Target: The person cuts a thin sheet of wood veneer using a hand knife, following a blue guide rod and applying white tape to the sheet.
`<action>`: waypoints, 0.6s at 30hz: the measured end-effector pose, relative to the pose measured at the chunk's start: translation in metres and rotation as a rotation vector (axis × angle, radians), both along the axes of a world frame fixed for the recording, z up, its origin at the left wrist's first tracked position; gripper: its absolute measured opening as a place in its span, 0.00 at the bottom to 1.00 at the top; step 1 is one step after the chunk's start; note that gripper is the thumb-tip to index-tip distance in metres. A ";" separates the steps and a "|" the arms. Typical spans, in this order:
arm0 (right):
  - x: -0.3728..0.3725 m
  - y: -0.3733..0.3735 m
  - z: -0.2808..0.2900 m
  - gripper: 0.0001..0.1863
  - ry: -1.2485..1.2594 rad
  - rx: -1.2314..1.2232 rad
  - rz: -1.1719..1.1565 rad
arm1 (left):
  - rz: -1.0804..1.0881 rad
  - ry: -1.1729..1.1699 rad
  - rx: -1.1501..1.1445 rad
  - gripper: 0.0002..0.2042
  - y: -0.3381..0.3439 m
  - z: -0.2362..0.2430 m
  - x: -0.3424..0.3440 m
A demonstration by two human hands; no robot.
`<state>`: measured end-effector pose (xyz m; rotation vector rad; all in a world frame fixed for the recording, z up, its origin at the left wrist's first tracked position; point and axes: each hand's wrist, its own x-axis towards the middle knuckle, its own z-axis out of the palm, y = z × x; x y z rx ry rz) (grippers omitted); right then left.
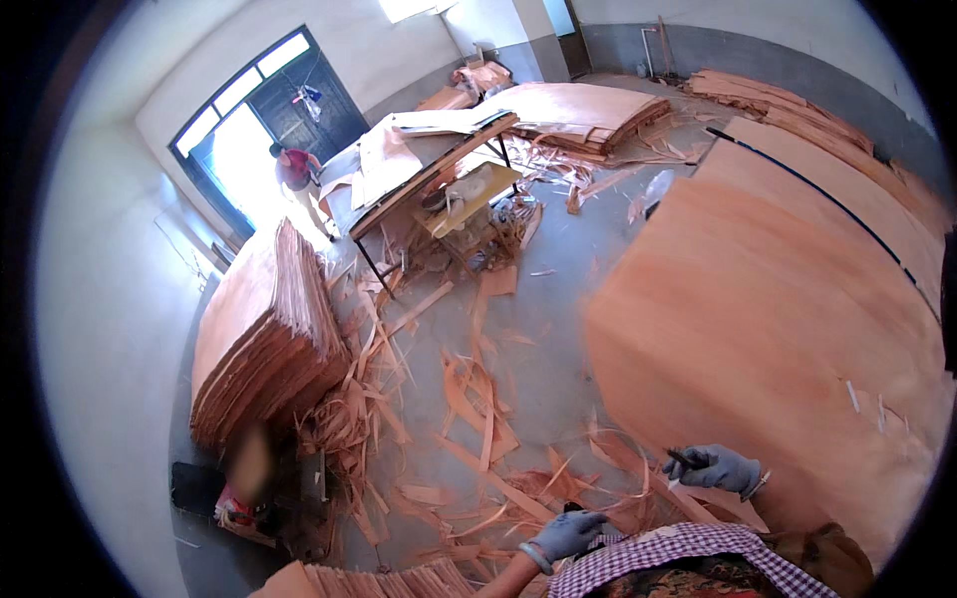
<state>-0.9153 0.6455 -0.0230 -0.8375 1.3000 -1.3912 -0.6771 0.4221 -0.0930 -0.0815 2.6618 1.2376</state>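
In a grey glove, my right hand is closed around a short dark tool, whose exact kind I cannot make out. It is beside the near left edge of a large reddish-brown wood veneer sheet, which lies over a wide table or stack at the right. My left hand, also gloved in grey, is low in front of my checked apron. Its fingers are curled, and a small dark bit shows at them. Veneer scraps lie on the floor just beyond both hands.
A tall veneer stack stands at left; another stack's edge shows at the bottom. Ahead is a metal-legged table bearing sheets. Offcuts litter the floor. Another person is by the far door. A long black strip crosses the right-hand sheets.
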 end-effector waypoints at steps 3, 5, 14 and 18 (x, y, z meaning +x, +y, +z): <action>0.002 -0.072 0.003 0.16 -0.043 0.230 -0.021 | 0.073 0.004 -0.163 0.14 -0.080 0.019 0.021; 0.003 -0.121 0.022 0.11 -0.039 0.152 -0.022 | 0.155 0.003 -0.165 0.14 -0.120 0.046 0.024; -0.032 -0.275 0.027 0.11 -0.106 0.091 0.080 | 0.304 -0.110 -0.162 0.13 -0.269 0.044 0.040; -0.067 -0.316 0.002 0.13 -0.060 0.180 0.141 | 0.443 -0.369 -0.049 0.14 -0.357 0.047 -0.002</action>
